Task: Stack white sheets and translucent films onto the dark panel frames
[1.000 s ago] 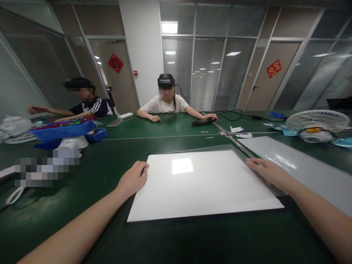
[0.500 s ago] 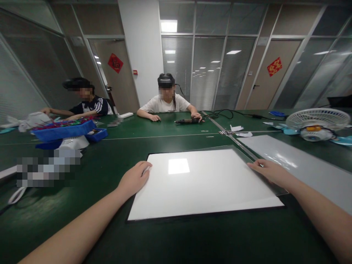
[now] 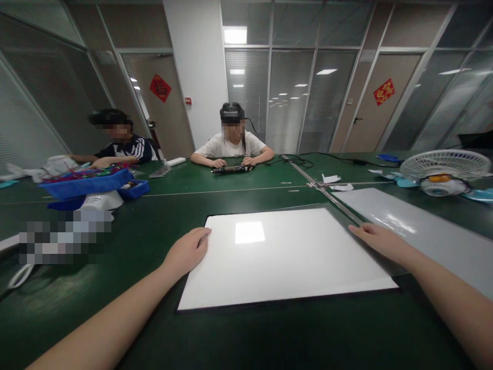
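Note:
A white panel [image 3: 285,262] with thin black edging lies flat on the green table in front of me, a bright ceiling light mirrored on its surface. Along its right side runs a strip of clear sheet. My left hand [image 3: 189,250] is closed on the panel's left edge, thumb on top, the other fingers partly hidden. At the opposite edge my right hand [image 3: 375,241] is closed too, finger and thumb at the border where the clear sheet shows; its lower fingers are out of sight.
A second glossy white sheet [image 3: 408,226] lies to the right, near a white fan [image 3: 442,172]. Blue trays [image 3: 87,186] with coloured wires stand left. Across the green table [image 3: 173,205] sit two people, one with hands on a dark tool [image 3: 231,169]. Paper scraps [image 3: 331,179] lie beyond the panel.
The person opposite has drawn the dark tool leftward and now has both hands at it. My hands and the panel have hardly moved.

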Tool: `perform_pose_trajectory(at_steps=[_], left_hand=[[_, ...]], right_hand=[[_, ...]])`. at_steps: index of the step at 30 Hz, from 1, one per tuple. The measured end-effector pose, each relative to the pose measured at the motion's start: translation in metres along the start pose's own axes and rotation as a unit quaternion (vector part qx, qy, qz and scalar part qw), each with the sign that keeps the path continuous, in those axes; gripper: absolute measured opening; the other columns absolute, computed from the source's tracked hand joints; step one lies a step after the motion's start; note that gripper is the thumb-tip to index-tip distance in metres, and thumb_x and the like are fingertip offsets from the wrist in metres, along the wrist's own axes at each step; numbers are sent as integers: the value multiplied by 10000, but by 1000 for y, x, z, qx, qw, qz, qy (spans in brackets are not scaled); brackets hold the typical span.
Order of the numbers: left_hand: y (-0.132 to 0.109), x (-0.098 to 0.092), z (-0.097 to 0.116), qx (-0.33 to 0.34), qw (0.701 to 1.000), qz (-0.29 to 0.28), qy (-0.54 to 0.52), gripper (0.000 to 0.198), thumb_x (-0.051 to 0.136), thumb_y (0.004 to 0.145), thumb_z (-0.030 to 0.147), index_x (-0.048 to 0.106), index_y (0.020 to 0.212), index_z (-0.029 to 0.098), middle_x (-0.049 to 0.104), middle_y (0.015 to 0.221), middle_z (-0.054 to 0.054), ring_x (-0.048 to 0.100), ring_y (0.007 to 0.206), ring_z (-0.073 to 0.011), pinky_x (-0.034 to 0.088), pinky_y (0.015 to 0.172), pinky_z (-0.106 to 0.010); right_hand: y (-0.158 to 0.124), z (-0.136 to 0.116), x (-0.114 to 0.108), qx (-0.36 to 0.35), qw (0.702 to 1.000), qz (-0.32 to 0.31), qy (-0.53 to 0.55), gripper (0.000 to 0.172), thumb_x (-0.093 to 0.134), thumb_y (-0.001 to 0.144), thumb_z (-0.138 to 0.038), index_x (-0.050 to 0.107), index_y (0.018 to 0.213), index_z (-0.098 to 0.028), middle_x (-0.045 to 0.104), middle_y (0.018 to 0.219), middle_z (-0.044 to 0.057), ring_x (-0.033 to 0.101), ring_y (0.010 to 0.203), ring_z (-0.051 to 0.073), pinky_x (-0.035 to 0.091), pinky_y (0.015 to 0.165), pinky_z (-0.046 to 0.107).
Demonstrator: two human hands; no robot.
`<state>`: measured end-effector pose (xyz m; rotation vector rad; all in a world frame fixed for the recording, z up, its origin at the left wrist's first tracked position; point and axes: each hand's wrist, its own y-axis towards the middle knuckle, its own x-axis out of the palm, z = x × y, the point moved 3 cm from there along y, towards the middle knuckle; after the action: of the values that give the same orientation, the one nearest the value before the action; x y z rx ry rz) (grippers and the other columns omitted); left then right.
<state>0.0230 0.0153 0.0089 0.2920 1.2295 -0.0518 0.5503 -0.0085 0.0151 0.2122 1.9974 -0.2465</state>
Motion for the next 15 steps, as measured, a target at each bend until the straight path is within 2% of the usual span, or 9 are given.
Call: perform_pose_trajectory(at_steps=[5, 10, 15], left_hand=[[0, -4, 2, -32, 1000, -1, 0, 436, 366, 888, 344, 659, 1169, 187, 631, 1282, -75, 570, 1187, -245, 410, 1041, -379], [0, -8, 3, -40, 999, -7, -7, 436, 368, 892, 362, 666, 1166, 202, 634, 1280, -70, 571, 1189, -250, 413, 1038, -403], [0, -5, 1, -27, 1000, -3, -6, 416, 380, 885, 345, 655, 1168, 214, 636, 1275, -66, 570, 1186, -247, 408, 1040, -396]], right_hand=[[7, 3, 9, -22, 998, -19, -63, 561, 298, 841, -716, 533, 760, -214, 664, 789, 93, 603, 771, 284, 393, 676, 356], [9, 4, 12, -21, 997, -31, -73, 584, 279, 840, -728, 544, 756, -215, 669, 793, 100, 614, 772, 286, 398, 674, 359], [8, 3, 11, -24, 997, -12, -69, 593, 298, 830, -733, 584, 786, -215, 680, 819, 98, 628, 780, 290, 421, 675, 365]])
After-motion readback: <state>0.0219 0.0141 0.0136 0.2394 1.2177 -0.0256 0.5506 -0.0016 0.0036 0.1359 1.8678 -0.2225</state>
